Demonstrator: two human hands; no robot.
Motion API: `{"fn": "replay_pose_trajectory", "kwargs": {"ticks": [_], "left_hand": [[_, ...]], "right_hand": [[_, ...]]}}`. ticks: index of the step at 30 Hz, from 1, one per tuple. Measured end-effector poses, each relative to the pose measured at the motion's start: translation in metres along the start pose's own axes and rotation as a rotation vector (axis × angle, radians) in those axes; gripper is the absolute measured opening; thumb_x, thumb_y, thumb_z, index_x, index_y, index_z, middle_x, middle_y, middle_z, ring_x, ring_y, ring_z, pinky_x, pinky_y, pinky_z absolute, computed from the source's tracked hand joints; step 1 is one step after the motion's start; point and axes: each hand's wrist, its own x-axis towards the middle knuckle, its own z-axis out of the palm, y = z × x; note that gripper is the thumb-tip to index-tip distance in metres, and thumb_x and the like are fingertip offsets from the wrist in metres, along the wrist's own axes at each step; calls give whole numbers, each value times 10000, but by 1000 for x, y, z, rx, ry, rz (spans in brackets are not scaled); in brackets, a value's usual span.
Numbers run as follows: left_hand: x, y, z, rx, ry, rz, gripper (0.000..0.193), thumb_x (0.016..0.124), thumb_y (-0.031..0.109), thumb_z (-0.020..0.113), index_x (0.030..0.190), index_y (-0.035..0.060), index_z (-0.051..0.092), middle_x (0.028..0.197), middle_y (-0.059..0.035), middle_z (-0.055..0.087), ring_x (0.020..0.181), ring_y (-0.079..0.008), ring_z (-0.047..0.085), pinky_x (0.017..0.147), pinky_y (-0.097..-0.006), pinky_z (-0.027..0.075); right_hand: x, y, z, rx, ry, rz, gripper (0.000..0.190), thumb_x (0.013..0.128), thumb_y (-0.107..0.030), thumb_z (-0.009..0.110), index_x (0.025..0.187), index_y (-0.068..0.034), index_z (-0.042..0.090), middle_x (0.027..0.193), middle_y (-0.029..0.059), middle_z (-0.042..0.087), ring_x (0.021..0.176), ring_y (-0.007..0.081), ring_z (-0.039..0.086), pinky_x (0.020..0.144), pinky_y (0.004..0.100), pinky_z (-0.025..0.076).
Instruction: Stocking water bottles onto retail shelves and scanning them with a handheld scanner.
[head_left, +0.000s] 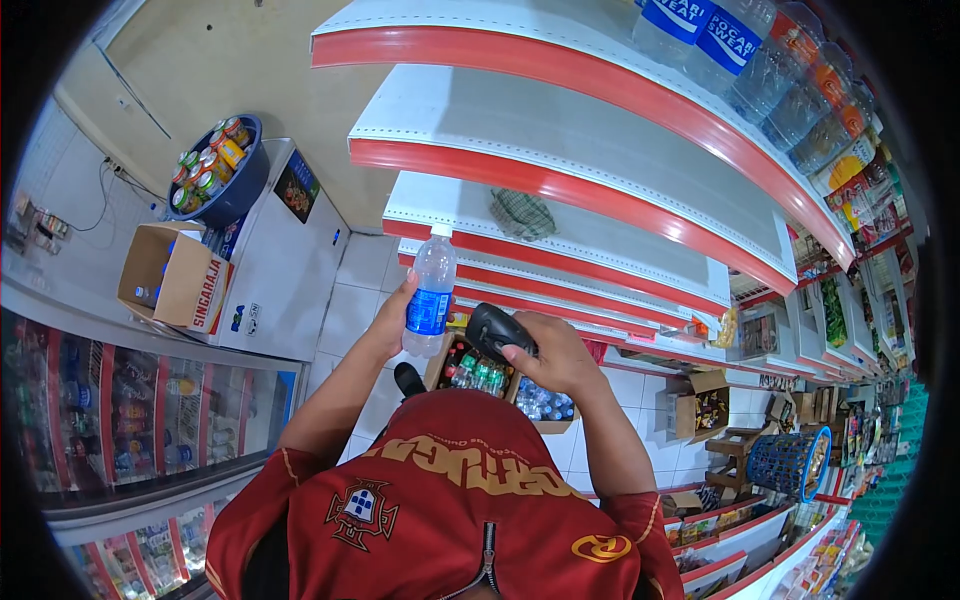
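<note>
My left hand grips a clear plastic drink bottle with a white cap and a blue label. The bottle stands nearly upright, its printed barcode turned partly toward my right hand. In my right hand is a black handheld barcode scanner, its head angled toward the bottle, with a small gap between them. Below both hands, a carton of bottled drinks sits on the floor, and beside it a second carton holds bottles with blue caps. A checked cloth lies on a shelf ahead.
White shelves with red edges rise in front; large bottles stand on the top one. At left, a white chest freezer bears a blue tub of cans and an open cardboard box. A blue basket stands at right.
</note>
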Motion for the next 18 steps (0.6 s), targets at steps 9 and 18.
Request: {"fn": "replay_pose_trajectory", "kwargs": {"ticks": [9, 18], "left_hand": [[-3, -8, 11, 144, 51, 57, 825, 990, 755, 465, 1348, 21, 581, 1069, -137, 743, 945, -244, 750, 829, -392, 623], [-13, 0, 4, 105, 87, 52, 830, 998, 743, 450, 1360, 7, 575, 1106, -145, 731, 965, -248, 747, 818, -410, 632]], "right_hand": [[5, 2, 5, -65, -10, 4, 566, 944, -527, 606, 1163, -11, 682, 994, 233, 702, 941, 450, 679, 802, 505, 520], [36, 93, -64, -288, 403, 274, 524, 968, -490, 662, 1200, -20, 660, 946, 244, 711, 912, 456, 703, 797, 506, 542]]}}
